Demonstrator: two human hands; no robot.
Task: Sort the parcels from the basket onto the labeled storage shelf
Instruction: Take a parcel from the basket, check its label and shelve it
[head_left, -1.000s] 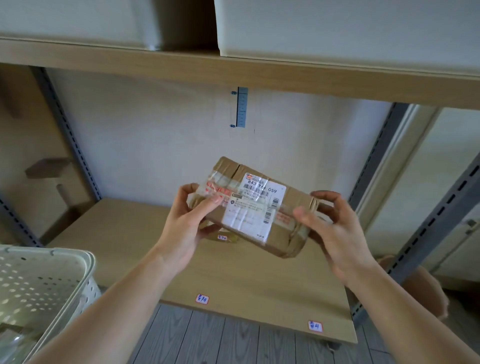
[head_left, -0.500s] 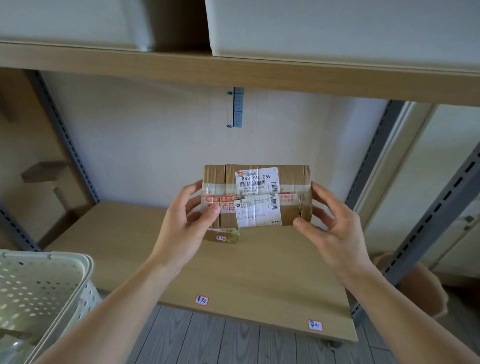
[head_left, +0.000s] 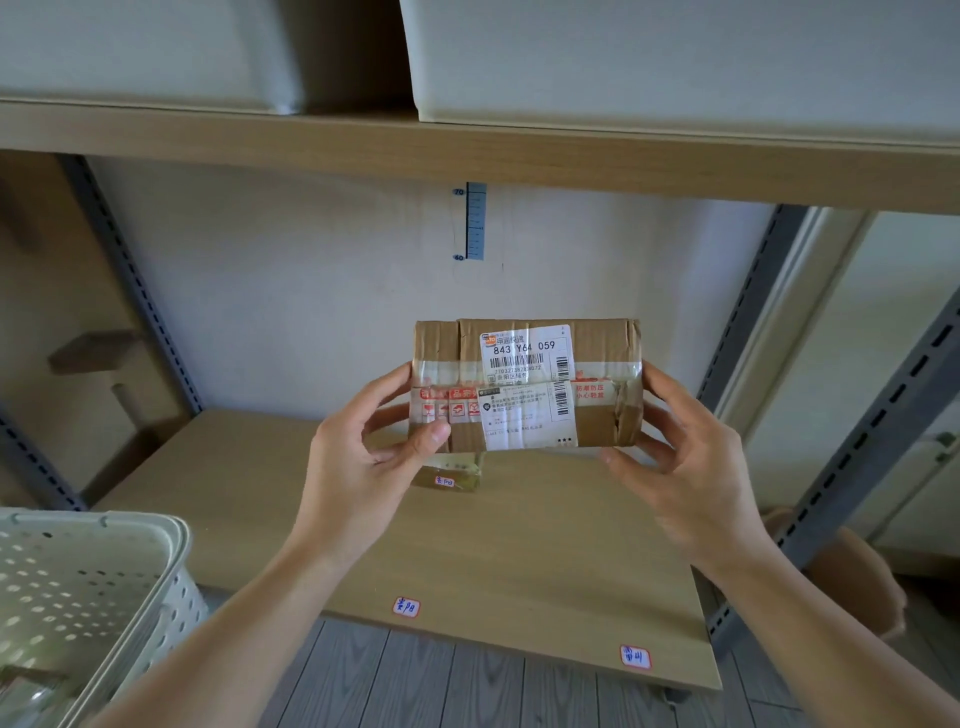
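A brown cardboard parcel (head_left: 602, 358) wrapped in clear tape, with a white shipping label facing me, is held level above the wooden shelf board (head_left: 519, 545). My left hand (head_left: 363, 467) grips its left end and my right hand (head_left: 685, 467) grips its right end. A small taped parcel (head_left: 457, 475) with a handwritten tag lies on the shelf, partly hidden behind my left hand. Two handwritten labels, one (head_left: 405, 607) mid-front and another (head_left: 635, 657) at the right, are stuck on the shelf's front edge. The perforated white basket (head_left: 78, 587) sits at the lower left.
An upper shelf board (head_left: 467, 156) carries two pale storage bins (head_left: 675, 57). Grey slotted uprights (head_left: 872, 415) frame the shelf at both sides. A brown object (head_left: 857, 577) lies on the floor at the right. Grey plank flooring (head_left: 467, 691) shows below the shelf.
The parcel was tilted a second ago; both hands have turned it level, with its label squarely facing me, and keep holding it at about the same height.
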